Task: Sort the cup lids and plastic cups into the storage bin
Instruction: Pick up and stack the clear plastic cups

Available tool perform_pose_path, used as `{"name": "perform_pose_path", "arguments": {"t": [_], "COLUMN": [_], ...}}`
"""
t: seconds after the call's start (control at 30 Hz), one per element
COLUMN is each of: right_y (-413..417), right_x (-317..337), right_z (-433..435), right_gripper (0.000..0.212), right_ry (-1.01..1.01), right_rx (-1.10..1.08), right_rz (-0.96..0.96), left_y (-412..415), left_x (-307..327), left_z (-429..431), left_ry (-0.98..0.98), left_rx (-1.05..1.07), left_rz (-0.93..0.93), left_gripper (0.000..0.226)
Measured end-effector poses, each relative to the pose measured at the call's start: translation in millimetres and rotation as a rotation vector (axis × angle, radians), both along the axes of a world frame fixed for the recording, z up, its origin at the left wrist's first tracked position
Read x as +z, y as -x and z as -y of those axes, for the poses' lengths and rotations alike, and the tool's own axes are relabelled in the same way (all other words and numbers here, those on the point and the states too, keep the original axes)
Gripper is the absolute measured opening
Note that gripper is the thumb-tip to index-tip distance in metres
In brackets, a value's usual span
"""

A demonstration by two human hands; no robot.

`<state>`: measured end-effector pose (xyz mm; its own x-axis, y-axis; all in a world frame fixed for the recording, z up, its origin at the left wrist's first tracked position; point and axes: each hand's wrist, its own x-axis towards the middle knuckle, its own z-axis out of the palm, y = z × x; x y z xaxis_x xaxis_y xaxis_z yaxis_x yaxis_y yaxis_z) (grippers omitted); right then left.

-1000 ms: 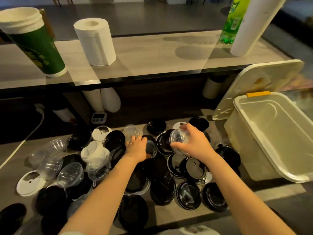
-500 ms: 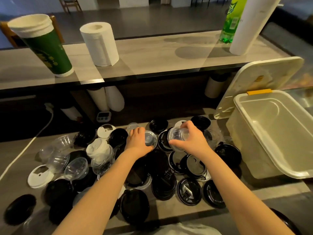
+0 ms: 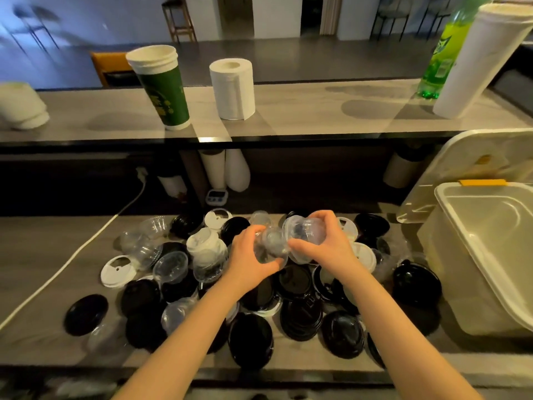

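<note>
The green cup (image 3: 168, 93) on the shelf (image 3: 317, 111) carries pale yellow printing, too blurred to read. The green bottle (image 3: 441, 53) at far right has a label whose lettering is likewise illegible. A small timer (image 3: 216, 196) stands under the shelf; its display cannot be read. The bin (image 3: 455, 284) bears no writing, only an orange latch (image 3: 483, 182) on its far rim.

The left hand (image 3: 249, 258) grips a clear cup (image 3: 272, 245), fingers curled round it. The right hand (image 3: 328, 246) grips a wider cup (image 3: 307, 230) and holds it against the first. Both are above the heap of black lids (image 3: 294, 284), white lids (image 3: 118, 271) and loose cups (image 3: 170, 267), well left of the bin.

The heap lies on a grey wood-grain counter (image 3: 43, 255), with a white cable (image 3: 86, 246) running across its left part. The bin stands at its right end, its cover (image 3: 473, 157) leaning up behind it. The shelf is pale grey and holds a paper roll (image 3: 232, 88) and a tall white tube (image 3: 476, 59). Beyond are a dark floor, stools (image 3: 178, 18) and white walls.
</note>
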<state>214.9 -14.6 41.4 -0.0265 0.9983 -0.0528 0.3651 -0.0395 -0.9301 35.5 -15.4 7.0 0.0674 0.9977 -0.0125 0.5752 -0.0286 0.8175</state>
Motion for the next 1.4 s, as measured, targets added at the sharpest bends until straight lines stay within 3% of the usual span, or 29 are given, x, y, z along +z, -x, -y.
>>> {"name": "perform_pose_path", "arguments": {"t": [0.23,0.47,0.63,0.73,0.93,1.17,1.3,1.4], "right_y": [30,41,37,35,36,38,46,53], "right_x": [3,-3,0,4,2,-6,-14,-21], "right_z": [12,21,26,28,28,19,14,17], "right_gripper": [0.05,0.063,0.073,0.075,0.077,0.085,0.093,0.087], "right_ry": [-0.03,0.018,0.012,-0.016,-0.198,-0.183,-0.128,0.033], "right_rx": [0.139,0.222,0.234,0.23,0.325,0.462,0.553,0.558], "right_rz": [-0.094,-0.235,-0.188,-0.128,0.117,0.172,0.152,-0.02], "left_y": [14,21,20,16,14,14,21,31], "left_x": [16,26,32,34,16,8,3,-3], "left_z": [31,45,48,46,46,48,52,57], "left_ry": [-0.013,0.085,0.213,0.386,0.499,0.495,0.462,0.455], "left_rx": [0.01,-0.058,-0.048,-0.014,0.061,0.146,0.269,0.371], "left_rz": [0.158,0.472,0.828,1.088,1.16,1.143,1.125,1.107], "left_gripper": [0.065,0.07,0.067,0.045,0.048,0.036,0.033,0.04]}}
